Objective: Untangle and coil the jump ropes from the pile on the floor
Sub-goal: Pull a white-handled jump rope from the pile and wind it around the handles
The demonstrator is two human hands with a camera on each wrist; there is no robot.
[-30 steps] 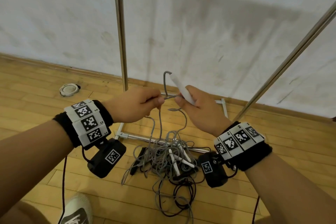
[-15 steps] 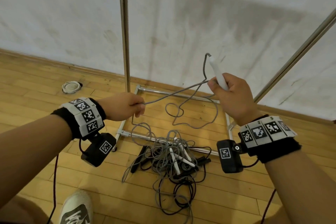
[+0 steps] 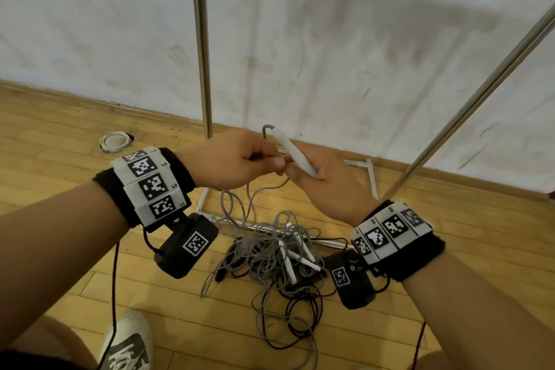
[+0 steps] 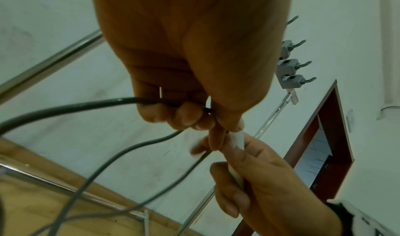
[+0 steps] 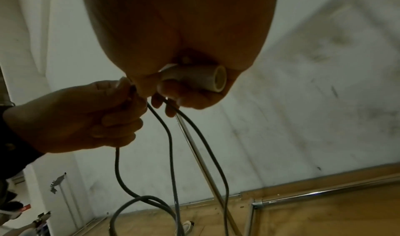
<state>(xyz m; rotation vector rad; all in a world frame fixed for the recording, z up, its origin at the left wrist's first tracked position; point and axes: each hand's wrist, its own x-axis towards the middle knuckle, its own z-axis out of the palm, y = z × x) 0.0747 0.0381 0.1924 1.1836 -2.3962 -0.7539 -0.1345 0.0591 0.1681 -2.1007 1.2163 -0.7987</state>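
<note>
Below our hands, the rope pile (image 3: 279, 255) covers the floor against the rack's base bar (image 3: 270, 228). Upright pole (image 3: 201, 39) stands just behind our left hand (image 3: 231, 159); slanted pole (image 3: 480, 93) hems the right. Bare floorboards (image 3: 60, 135) lie open at left.

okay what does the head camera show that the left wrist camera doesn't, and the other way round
Only the head view shows the tangled pile of jump ropes on the wooden floor, with loose white handles in it, a shoe and both wrist bands.

Only the left wrist view shows a row of grey wall hooks and a dark red door frame.

Both show the left hand pinching the grey rope, and the right hand holding that rope's white handle in its grip, hands touching, with the metal rack behind.
</note>
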